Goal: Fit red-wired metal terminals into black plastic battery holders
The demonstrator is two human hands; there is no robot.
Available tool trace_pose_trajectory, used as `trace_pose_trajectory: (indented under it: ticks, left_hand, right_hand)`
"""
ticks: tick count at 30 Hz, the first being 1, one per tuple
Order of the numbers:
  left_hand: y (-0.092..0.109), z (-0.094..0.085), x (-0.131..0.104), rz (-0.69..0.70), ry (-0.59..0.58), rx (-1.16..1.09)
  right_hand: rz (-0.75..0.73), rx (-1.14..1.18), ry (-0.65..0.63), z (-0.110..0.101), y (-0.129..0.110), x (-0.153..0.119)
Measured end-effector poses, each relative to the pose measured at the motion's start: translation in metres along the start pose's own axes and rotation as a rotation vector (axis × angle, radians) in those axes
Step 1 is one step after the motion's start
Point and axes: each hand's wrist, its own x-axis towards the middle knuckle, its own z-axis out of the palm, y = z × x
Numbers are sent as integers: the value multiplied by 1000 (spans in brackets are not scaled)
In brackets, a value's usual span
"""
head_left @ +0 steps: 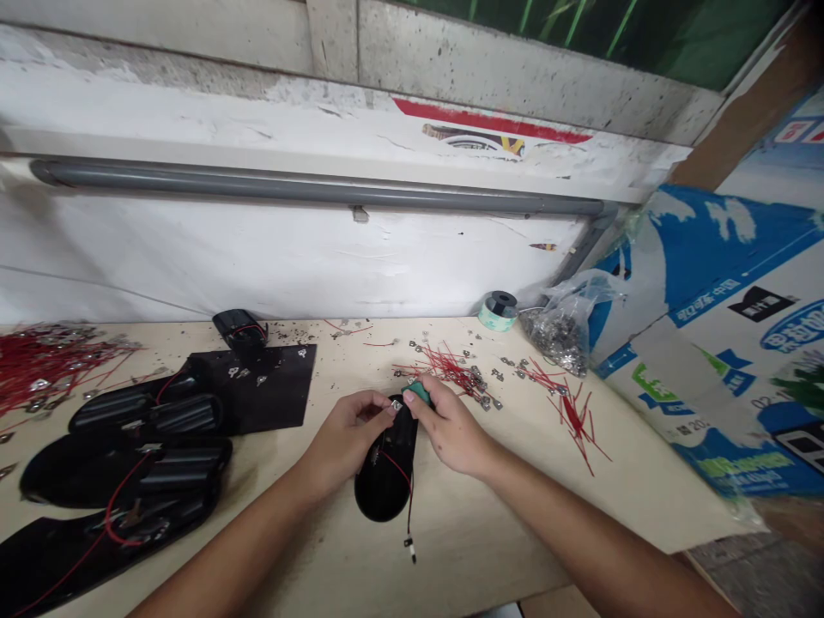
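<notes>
A black oval plastic housing [382, 491] lies on the table between my hands, with a red wire running across it and a lead with a small connector [410, 544] hanging off its near end. At its far end my left hand [351, 427] pinches a small silver metal contact plate [396, 404]. My right hand [451, 427] is closed around a small green piece [418, 391], whose kind I cannot make out, beside the same end of the housing. My fingers partly hide that end.
Red wires with metal tabs [460, 371] lie just beyond my hands, with a bigger heap [45, 365] far left. More black housings [186, 463] sit at left by a black sheet [283, 399]. A tape roll [498, 312] and plastic bag of metal parts [560, 330] stand back right.
</notes>
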Motion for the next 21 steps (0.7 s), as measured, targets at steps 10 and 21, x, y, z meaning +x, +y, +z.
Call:
trace_pose_trajectory:
  ticks: [10, 21]
  left_hand:
    - [4, 1, -2, 43, 5, 56]
    - [3, 3, -3, 140, -20, 187]
  right_hand:
    - [-37, 9, 6, -1, -8, 1]
    - [-5, -74, -104, 2, -2, -2]
